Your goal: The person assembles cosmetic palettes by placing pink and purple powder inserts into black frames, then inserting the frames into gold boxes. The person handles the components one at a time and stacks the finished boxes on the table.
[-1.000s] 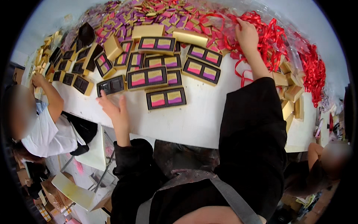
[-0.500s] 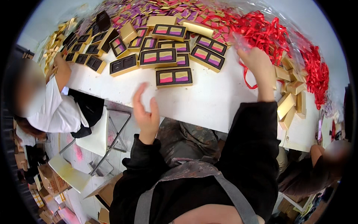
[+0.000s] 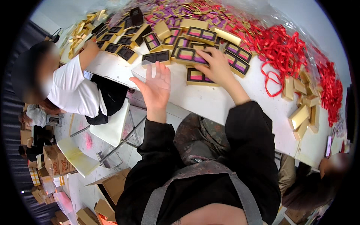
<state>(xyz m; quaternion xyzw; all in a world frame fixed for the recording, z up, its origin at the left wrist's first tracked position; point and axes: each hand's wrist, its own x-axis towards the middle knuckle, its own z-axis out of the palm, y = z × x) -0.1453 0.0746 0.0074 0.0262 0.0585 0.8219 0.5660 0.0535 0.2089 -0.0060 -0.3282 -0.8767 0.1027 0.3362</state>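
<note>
My left hand (image 3: pixel 156 90) is raised palm up at the table's near edge, fingers stretched. A clear plastic cover (image 3: pixel 140 69) lies across its fingers and thumb. My right hand (image 3: pixel 218 67) reaches over the stacked boxes, its thumb and fingers around the right end of a gold box (image 3: pixel 183 55). In that box's dark tray sit gold-topped packets, one pink and one purple; the hand partly hides the purple one. Another filled box (image 3: pixel 195 77) stands just in front of it. An unfilled box with a dark tray (image 3: pixel 155 57) is beyond my left fingertips.
Several filled boxes (image 3: pixel 202 34) cluster behind my right hand. Loose packets (image 3: pixel 180 13) heap along the back, with red ribbons (image 3: pixel 277 45) at the right. Gold boxes (image 3: pixel 300 116) pile at the right edge. A co-worker in a white sleeve (image 3: pixel 69 78) sits left, another person right.
My right hand has come left from the ribbons to the filled box. The clear plastic, earlier at my right hand, is now at my left, whose palm has turned up. The view has shifted.
</note>
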